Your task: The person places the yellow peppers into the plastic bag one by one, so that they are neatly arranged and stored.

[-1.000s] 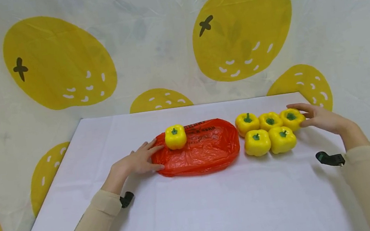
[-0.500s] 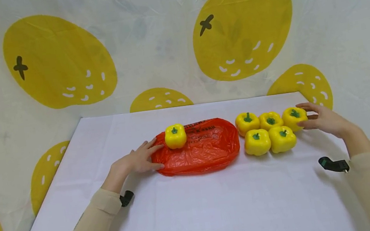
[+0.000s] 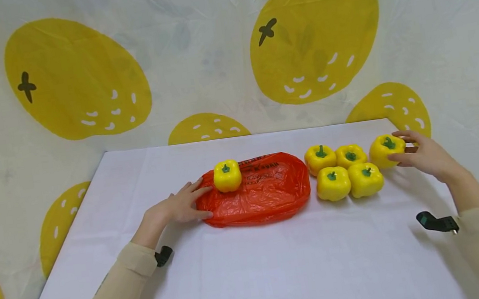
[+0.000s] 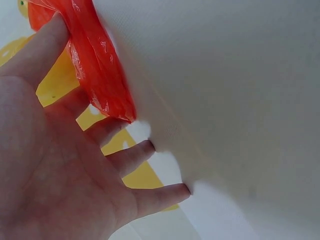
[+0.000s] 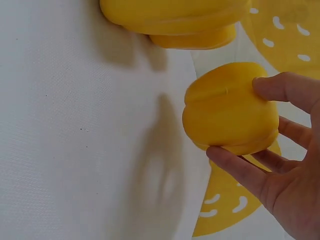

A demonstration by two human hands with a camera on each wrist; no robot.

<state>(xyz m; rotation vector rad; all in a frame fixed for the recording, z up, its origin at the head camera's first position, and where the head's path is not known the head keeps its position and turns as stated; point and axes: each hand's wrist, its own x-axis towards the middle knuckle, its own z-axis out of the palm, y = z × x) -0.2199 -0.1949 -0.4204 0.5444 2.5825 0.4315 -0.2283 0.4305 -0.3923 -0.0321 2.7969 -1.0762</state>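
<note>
My right hand grips a yellow bell pepper at the right end of a group. In the right wrist view the thumb and fingers hold this pepper from its sides, and a shadow falls on the table apart from it. My left hand lies at the left end of a flat red plastic bag, its fingers spread. Thumb and fingertips meet the bag's edge in the left wrist view. Another yellow bell pepper sits upright on the bag near those fingers.
Several more yellow bell peppers with green stems stand close together to the right of the bag. A white cloth covers the table. Behind it hangs a pale curtain with large yellow fruit prints.
The right hand has moved right with its bell pepper, drawing it a little away from the others. The left hand, the bag and the remaining peppers have stayed in place.
</note>
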